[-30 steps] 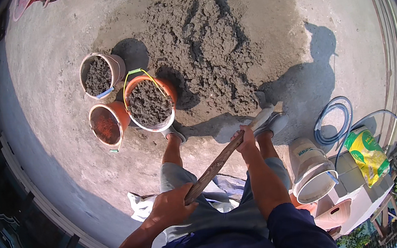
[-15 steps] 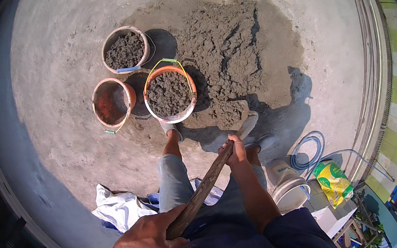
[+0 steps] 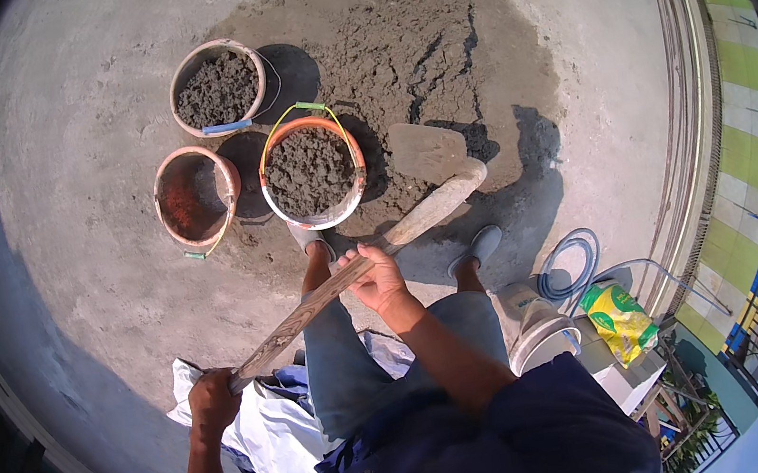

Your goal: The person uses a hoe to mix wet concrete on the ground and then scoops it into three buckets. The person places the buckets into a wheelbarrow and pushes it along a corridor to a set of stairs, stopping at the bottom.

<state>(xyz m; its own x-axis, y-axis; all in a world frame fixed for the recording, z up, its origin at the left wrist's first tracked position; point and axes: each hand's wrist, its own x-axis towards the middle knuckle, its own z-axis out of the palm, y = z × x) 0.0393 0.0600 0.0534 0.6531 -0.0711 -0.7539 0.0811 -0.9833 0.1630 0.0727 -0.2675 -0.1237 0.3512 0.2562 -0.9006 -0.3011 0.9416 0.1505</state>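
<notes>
A long-handled hoe [image 3: 308,313] with a worn wooden shaft slants across my body. My left hand [image 3: 214,399] is closed round the butt of the shaft at the lower left. Farther up, my right hand [image 3: 377,278] grips the shaft from below, fingers curled over it. The hoe's flat grey blade [image 3: 430,150] is over the near edge of a wet mortar heap [image 3: 412,50]; whether it touches, I cannot tell. Just left of the blade stands an orange-rimmed bucket [image 3: 360,177] full of mortar, its yellow handle raised.
Behind it at left is another mortar-filled bucket [image 3: 173,106]; nearer lies a tilted, mortar-stained bucket [image 3: 163,183]. White sacks [image 3: 277,441] lie by my left leg. At right are a pale bucket [image 3: 532,341], a coiled hose [image 3: 548,281] and a yellow-green bag [image 3: 620,324].
The hoe blade has come into view above the heap. My left hand has moved out leftward and forward with the shaft's end; my right hand has shifted left.
</notes>
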